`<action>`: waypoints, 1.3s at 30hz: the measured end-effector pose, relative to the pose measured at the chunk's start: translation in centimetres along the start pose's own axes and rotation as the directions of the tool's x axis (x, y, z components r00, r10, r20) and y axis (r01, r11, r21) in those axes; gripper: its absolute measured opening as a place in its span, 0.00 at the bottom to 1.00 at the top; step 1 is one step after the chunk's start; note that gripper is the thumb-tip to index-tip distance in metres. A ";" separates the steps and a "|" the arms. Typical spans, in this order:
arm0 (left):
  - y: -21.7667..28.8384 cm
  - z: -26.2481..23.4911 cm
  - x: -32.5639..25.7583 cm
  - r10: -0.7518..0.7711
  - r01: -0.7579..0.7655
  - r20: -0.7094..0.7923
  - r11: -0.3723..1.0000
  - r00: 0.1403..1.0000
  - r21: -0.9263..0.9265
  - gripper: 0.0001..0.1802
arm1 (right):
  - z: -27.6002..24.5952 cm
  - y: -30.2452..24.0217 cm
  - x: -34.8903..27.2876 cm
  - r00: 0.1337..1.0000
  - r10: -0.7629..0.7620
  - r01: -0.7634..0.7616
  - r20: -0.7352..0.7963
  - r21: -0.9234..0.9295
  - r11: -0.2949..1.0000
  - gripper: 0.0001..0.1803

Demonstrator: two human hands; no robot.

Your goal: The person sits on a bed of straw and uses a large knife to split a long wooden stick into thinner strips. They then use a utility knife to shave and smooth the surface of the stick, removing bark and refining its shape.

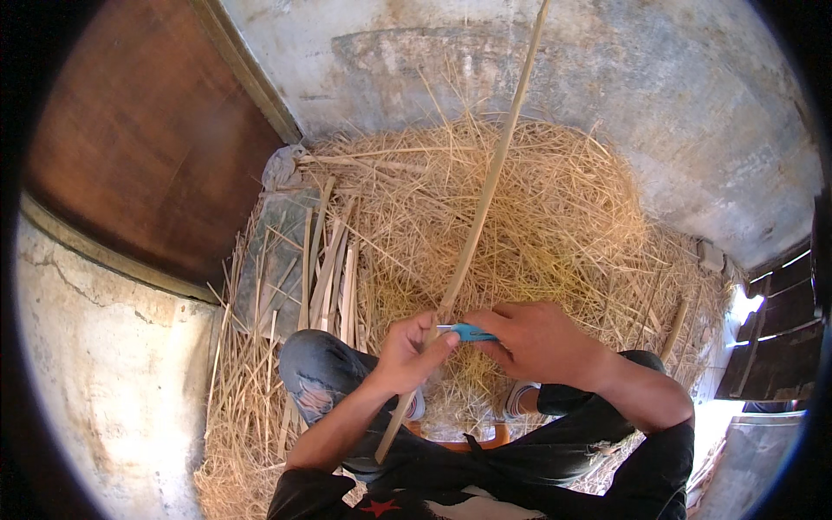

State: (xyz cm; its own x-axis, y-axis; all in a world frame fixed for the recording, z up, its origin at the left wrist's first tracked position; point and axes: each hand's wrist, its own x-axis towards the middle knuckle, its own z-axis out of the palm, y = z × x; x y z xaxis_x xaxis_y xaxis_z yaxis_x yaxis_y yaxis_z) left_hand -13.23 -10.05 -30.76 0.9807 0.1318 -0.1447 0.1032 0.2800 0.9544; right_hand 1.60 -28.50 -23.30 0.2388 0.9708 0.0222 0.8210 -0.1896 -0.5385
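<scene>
A long, pale strip of split bamboo or wood (490,186) slants from near my lap up past the far wall. My left hand (409,354) is closed around its lower part, the thumb pointing right. In my right hand (533,340) is a utility knife with a blue handle (473,333), gripped from above. Its short blade points left and meets the strip beside my left fingers; whether it has cut in, I cannot tell. Both hands are close together above my knees.
Straw-like shavings (529,208) are heaped between me and the stained wall (607,78). Several split strips (334,269) lie to the left, beside a grey slab (279,227). A brown door panel (156,113) stands at the far left. Dark boards (776,338) are at the right.
</scene>
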 end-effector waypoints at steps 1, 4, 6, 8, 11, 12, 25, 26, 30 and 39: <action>0.0 -0.1 -0.1 -0.036 0.036 -0.007 0.999 0.999 0.004 0.11 | 0.2 -0.1 0.1 1.000 -0.001 0.001 0.001 0.003 1.000 0.16; 0.1 0.0 -0.2 -0.026 0.026 -0.006 0.999 1.000 0.040 0.09 | -0.2 -0.2 0.2 1.000 -0.004 0.004 0.016 0.019 1.000 0.16; -0.2 -0.2 -0.3 -0.001 0.001 0.001 0.998 1.000 0.070 0.07 | -0.3 -0.2 0.1 1.000 -0.015 0.014 0.012 0.034 0.999 0.16; -0.2 -0.1 -0.2 0.015 -0.015 0.005 0.997 1.000 0.082 0.06 | -0.3 0.0 -0.1 1.000 -0.024 0.024 -0.010 0.051 0.998 0.17; 0.2 0.0 -0.3 0.012 -0.012 0.002 0.996 1.000 0.093 0.05 | -0.8 0.4 -0.1 0.997 0.061 -0.060 -0.037 0.037 0.998 0.17; -0.1 -0.3 -0.5 -0.002 0.001 0.007 0.995 1.000 0.100 0.05 | -0.8 0.9 0.0 0.987 0.038 -0.030 -0.155 0.050 0.998 0.17; -0.9 0.4 -0.6 0.044 -0.038 -0.012 0.948 0.999 0.315 0.09 | -4.8 4.4 0.1 0.854 0.355 -0.315 -0.380 0.166 0.934 0.16; -0.9 0.4 -0.6 0.046 -0.040 -0.009 0.940 0.999 0.339 0.09 | -4.8 4.7 0.1 0.839 0.369 -0.334 -0.401 0.157 0.930 0.19; -1.5 0.1 -0.8 0.059 -0.067 0.034 0.926 0.998 0.373 0.12 | -5.8 6.2 0.4 0.725 0.516 -0.523 -0.457 0.123 0.843 0.26; -1.3 -0.4 -0.3 0.072 -0.064 -0.001 0.889 0.997 0.453 0.19 | -1.8 3.9 1.0 0.843 0.482 -0.508 -0.238 -0.064 0.859 0.26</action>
State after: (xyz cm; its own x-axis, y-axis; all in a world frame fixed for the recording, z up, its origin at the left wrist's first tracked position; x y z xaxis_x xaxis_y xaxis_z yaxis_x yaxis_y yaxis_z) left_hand -13.76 -10.03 -32.04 0.9854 0.1526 -0.0754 0.1042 -0.1906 0.9761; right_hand 6.03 -28.51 -23.87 0.7202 0.6926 -0.0404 0.6167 -0.6657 -0.4202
